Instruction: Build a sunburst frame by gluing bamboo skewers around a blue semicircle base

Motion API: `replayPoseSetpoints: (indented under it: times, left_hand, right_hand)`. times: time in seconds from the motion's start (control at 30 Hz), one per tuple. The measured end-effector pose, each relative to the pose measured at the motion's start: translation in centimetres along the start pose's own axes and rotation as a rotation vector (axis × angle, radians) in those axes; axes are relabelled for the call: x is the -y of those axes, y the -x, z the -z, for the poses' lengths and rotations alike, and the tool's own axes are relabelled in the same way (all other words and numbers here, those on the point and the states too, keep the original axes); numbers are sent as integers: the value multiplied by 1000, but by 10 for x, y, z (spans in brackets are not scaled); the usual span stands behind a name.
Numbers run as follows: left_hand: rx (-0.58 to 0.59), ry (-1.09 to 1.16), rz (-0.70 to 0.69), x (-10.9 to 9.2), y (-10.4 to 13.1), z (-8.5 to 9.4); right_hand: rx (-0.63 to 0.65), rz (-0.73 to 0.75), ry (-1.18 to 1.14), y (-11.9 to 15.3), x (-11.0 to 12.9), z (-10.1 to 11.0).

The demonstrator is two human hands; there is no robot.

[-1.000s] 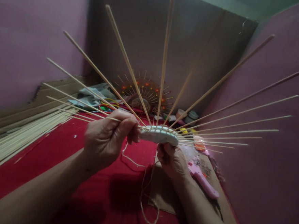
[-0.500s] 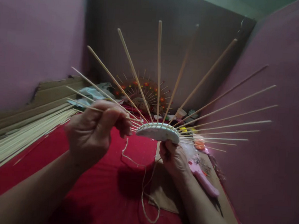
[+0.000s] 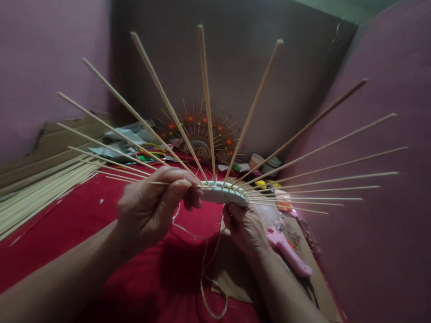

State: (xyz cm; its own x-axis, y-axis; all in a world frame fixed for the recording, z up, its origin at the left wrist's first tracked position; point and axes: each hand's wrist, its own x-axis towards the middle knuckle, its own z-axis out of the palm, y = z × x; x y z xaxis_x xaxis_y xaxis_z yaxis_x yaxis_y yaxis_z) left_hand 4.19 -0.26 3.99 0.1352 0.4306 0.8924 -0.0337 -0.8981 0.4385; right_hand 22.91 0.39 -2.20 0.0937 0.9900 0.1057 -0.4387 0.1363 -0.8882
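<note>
A: What is the left hand (image 3: 153, 201) doing?

B: Its thumb and fingers pinch a thin, pale wooden stick (image 3: 164, 183). The right hand (image 3: 247, 230) is closed on the near right rim of a white, flat, rounded piece (image 3: 222, 196).

A: Where is that piece?

B: Up in the air, over the middle of the red cloth (image 3: 132, 293). A thin, tan string (image 3: 203, 274) loops below.

A: Is it heavy?

B: I think it's light. The long, straight wooden sticks (image 3: 206, 92) look stiff but could snap. The string looks soft. I'd hold the white rim, not the stick tips.

A: Which way does it point?

B: The white part looks longest from left to right. Its sticks spread like sun rays: left, up and away, and right.

A: What's farther out?

B: A pile of pale sticks (image 3: 31, 203) by the cloth's left edge, and a pink plastic tool (image 3: 290, 255) near its right edge.
</note>
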Motion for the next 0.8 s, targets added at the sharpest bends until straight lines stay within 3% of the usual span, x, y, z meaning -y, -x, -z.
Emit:
replayPoseSetpoints:
  times: [0.4,0.57,0.73,0.8]
  left_hand:
    - [31,-153,47,5,-3,3]
    - [74,-227,-56,6,-6,5]
    - [-128,26,35,3,-6,6]
    - [-121,80,64,4,-5,6]
  right_hand:
    - [59,35,24,-1,-5,5]
    - [47,37,44,-2,-6,5]
    - [-36,-7,-16,-4,-5,4]
    - [-82,-16,-58,-7,-3,5]
